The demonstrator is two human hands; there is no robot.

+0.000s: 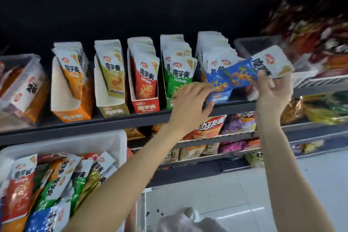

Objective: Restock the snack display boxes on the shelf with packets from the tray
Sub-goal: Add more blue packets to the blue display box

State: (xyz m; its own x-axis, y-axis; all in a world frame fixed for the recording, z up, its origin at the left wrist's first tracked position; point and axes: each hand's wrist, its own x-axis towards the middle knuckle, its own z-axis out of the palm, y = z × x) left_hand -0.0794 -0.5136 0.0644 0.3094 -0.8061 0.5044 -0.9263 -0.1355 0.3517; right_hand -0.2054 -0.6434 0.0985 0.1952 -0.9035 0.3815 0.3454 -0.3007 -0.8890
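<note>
A row of snack display boxes stands on the shelf [113, 120]: orange [71, 115], olive [113, 111], red [145, 106], green [170, 98] and blue [220, 97]. A blue-and-white packet [263, 66] lies sideways in the air above the blue box. My right hand [273, 94] pinches it from below. My left hand [190, 103] reaches between the green and blue boxes, its fingertips touching the packet's blue end. The white tray [94, 143] at lower left holds several mixed packets.
Clear plastic bins sit at the shelf's far left [22, 73] and right [252, 45], with bagged snacks piled at the upper right. Lower shelves [216, 137] carry more snack bags. A pale tiled floor [235, 194] lies below.
</note>
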